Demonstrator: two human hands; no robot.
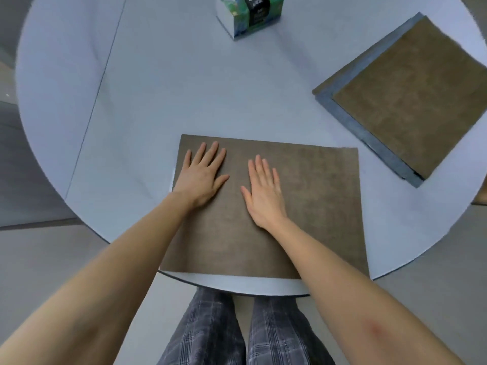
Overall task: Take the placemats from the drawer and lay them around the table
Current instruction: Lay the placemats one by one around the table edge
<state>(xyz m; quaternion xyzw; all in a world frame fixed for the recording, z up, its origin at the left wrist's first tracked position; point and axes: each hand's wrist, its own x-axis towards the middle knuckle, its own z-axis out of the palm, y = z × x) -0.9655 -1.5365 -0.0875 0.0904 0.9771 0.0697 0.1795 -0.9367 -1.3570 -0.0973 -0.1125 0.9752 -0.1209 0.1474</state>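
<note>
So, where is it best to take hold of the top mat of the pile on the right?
Probably at the top mat's near corner, coming from the person's side with the right hand. It lies flat and shifted on the pile, so that corner can be lifted and pinched.

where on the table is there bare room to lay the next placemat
The left half of the round table lies bare, from its rim to the tissue box and the near placemat. The near edge is crowded: both hands, left and right, press that mat. The stacked placemats fill the right side.
</note>
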